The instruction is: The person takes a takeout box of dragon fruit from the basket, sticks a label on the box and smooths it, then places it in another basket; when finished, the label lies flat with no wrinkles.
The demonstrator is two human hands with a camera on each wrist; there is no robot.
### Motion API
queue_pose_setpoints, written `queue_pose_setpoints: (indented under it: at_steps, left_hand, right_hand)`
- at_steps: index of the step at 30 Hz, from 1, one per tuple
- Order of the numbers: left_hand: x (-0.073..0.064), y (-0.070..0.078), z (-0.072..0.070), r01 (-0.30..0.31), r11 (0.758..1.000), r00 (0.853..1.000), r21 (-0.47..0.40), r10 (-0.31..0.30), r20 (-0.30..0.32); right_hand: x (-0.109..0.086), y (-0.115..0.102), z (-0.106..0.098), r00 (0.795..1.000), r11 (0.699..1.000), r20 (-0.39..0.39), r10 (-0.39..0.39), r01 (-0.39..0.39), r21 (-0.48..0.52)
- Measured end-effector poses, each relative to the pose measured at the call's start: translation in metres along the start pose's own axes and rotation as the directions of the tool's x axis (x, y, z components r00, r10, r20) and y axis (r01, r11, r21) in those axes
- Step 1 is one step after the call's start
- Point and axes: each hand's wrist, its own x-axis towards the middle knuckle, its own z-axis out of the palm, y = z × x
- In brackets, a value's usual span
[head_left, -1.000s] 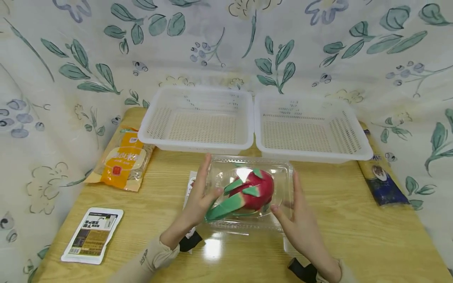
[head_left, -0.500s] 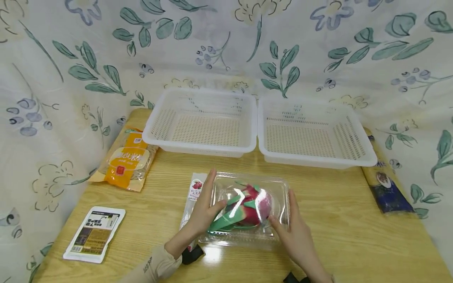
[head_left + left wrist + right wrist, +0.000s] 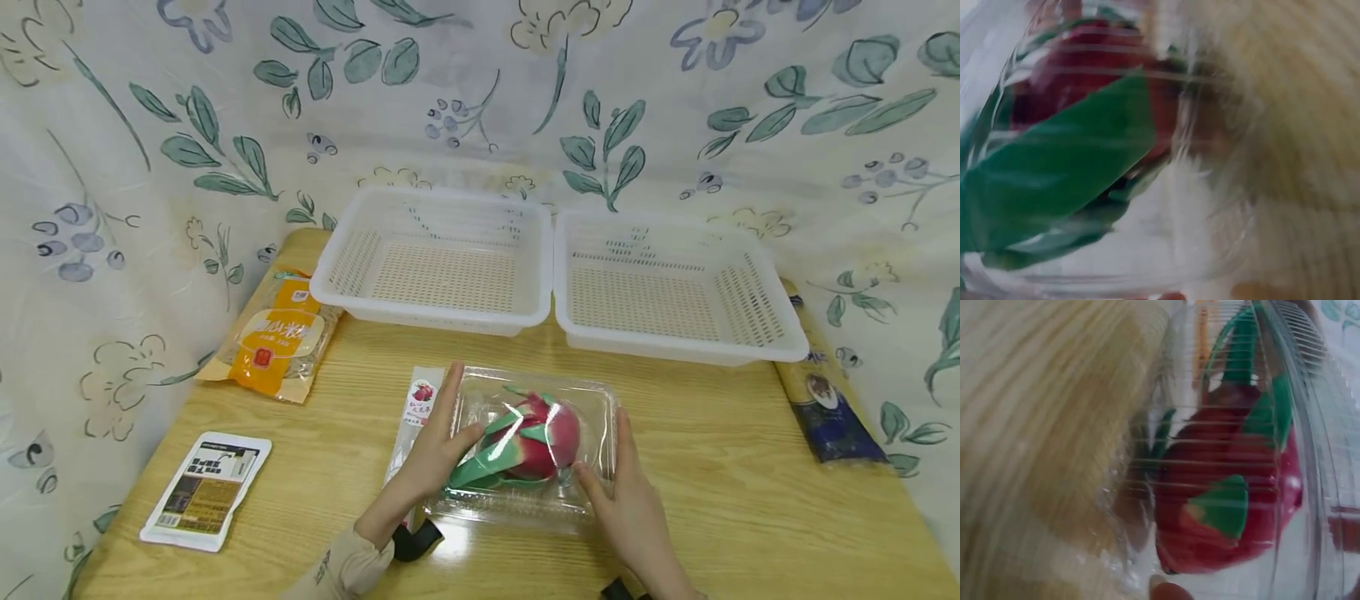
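Clear clamshell box [image 3: 517, 510], lower centre of frame: long axis left-right, ends gripped by left hand [image 3: 431, 458] and right hand [image 3: 628, 504]; enclosed dragon fruit [image 3: 551, 437] points its leafy end lower left.

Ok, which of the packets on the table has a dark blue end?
The packet at the far right, beyond the right hand. The orange-banded packet and the white pouch lie on the left, and neither shows a blue end.

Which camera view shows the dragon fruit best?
The head view: nearly all of the dragon fruit shows clearly inside its clear box. The left wrist view gives blurred red skin and green leaf; the right wrist view shows its red body through the box's ridges.
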Motion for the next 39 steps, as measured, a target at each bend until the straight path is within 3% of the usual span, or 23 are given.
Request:
queue_pose_setpoints:
  at_steps: [6,10,13,15,18,21,24,28,32,39]
  left_hand:
    - [0.001,0.005,-0.009,0.038,0.998,0.999,0.057,-0.039,0.03]
    - [-0.002,0.011,-0.022,0.048,0.992,0.994,0.12,-0.06,0.094]
    - [-0.007,0.012,-0.034,0.081,0.99,0.991,0.113,-0.092,0.099]
    - [-0.009,0.011,-0.04,0.099,0.989,0.993,0.108,-0.106,0.056]
    - [-0.011,0.007,-0.048,0.141,0.986,0.988,0.084,-0.136,-0.067]
    - [-0.011,0.001,-0.054,0.18,0.981,0.968,0.07,-0.164,-0.192]
    - [-0.011,-0.008,-0.055,0.217,0.975,0.943,0.036,-0.2,-0.266]
    - [-0.009,-0.024,-0.052,0.243,0.969,0.915,0.036,-0.217,-0.341]
    - [-0.007,-0.041,-0.051,0.258,0.963,0.897,0.073,-0.211,-0.389]
    - [-0.007,-0.053,-0.054,0.287,0.939,0.886,0.19,-0.185,-0.425]
  right_hand:
    - [0.001,-0.001,-0.005,0.996,0.998,0.071,0.045,-0.047,0.029]
    - [0.002,-0.001,-0.009,0.991,0.996,0.111,0.077,-0.081,0.037]
    - [0.003,-0.003,-0.011,0.99,0.997,0.126,0.071,-0.076,0.029]
    - [0.003,-0.004,-0.012,0.988,0.997,0.135,0.069,-0.073,0.026]
    - [0.003,-0.005,-0.012,0.986,0.996,0.143,0.084,-0.089,0.03]
    - [0.002,-0.005,-0.012,0.983,0.993,0.147,0.108,-0.113,0.03]
    - [0.0,-0.004,-0.013,0.98,0.991,0.15,0.129,-0.133,0.017]
    - [-0.001,-0.003,-0.013,0.976,0.989,0.162,0.146,-0.147,-0.001]
    - [-0.002,-0.002,-0.012,0.973,0.989,0.175,0.149,-0.149,-0.011]
    - [-0.001,-0.003,-0.009,0.974,0.991,0.183,0.133,-0.133,-0.012]
